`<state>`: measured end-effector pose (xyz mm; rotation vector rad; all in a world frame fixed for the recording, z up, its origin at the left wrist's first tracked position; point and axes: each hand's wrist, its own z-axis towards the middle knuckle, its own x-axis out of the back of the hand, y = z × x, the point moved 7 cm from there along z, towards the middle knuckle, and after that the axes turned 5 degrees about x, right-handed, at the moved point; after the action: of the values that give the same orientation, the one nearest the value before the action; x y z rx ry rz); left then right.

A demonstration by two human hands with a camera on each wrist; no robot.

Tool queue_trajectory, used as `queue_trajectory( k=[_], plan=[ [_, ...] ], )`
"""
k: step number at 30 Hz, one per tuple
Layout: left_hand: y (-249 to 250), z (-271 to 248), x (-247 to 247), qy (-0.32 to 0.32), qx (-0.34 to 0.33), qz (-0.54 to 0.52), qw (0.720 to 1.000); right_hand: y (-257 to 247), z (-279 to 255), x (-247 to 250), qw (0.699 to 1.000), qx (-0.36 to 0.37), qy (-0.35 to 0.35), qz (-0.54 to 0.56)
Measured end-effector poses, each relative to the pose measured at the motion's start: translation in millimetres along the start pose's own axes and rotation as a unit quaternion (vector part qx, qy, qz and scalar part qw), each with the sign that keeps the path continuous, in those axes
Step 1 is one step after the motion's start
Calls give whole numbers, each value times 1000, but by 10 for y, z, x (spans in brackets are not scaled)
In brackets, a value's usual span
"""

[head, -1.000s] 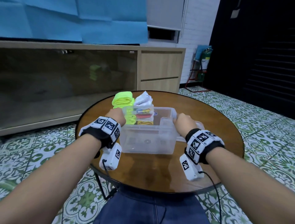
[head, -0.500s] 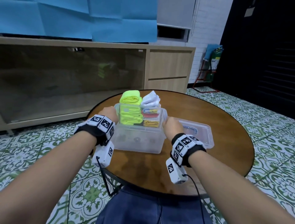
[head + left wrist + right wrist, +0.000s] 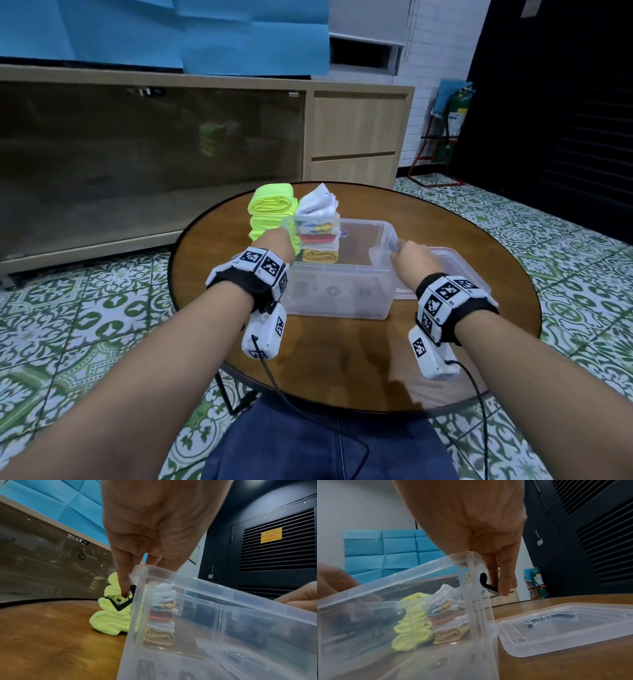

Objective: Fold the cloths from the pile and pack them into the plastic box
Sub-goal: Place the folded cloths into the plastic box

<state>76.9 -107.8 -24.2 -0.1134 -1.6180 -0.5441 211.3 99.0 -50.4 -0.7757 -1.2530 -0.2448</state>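
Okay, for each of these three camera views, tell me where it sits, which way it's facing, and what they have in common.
Head: worn on the head, looking forward and down at the round table; both forearms, left hand and right hand show.
Left wrist: under the left wrist, looking along the fingers at the clear plastic box and neon-yellow cloth stack.
Right wrist: under the right wrist, looking along the fingers at the box and its lid.
Shared: all three show the box and the folded cloths.

One clear plastic box [image 3: 337, 298] stands on one round table [image 3: 342, 370], with one lid [image 3: 459, 263] at its right side. Two stacks of folded cloths sit toward the far edge: a yellow-green stack [image 3: 270, 216] of perhaps four, and a mixed stack [image 3: 318, 233] of roughly five.
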Motion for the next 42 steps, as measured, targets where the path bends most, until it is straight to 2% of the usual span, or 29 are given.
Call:
queue_trajectory(
  k=[8, 13, 18, 20, 22, 25, 27, 30, 36, 39, 42],
  plan=[
    [383, 64, -126, -18, -43, -15, 999, 355, 115, 138, 1000, -24, 4, -14],
    [554, 146, -196, -22, -61, -8, 998, 479, 152, 236, 997, -20, 22, -66],
    [600, 255, -213, -18, -74, -10, 997, 523, 319, 199, 1000, -24, -3, -12],
    [625, 291, -221, -27, -82, -6, 996, 513, 332, 258, 999, -34, 2, -41],
    [616, 357, -197, -38, -92, -15, 995, 456, 318, 363, 991, -38, 10, -127],
    [432, 561, 0, -9, -64, -55, 996, 223, 370, 532, 979, -11, 51, -197],
    [234, 747, 194, 33, -29, -64, 997, -14, 465, 545, 982, 33, 62, -173],
    [-44, 1061, 403, 69, 12, -77, 995, -425, 666, 455, 988, 91, 38, -121],
    [-418, 1647, 452, 44, 75, -83, 993, -1421, 1226, 318, 991, 98, -31, 81],
    [-460, 1858, 355, 26, 83, -84, 993, -1889, 1439, 74, 988, 96, -54, 107],
    [-513, 2034, 245, 12, 91, -105, 990, -2140, 1633, -273, 989, 72, -87, 97]
  ],
)
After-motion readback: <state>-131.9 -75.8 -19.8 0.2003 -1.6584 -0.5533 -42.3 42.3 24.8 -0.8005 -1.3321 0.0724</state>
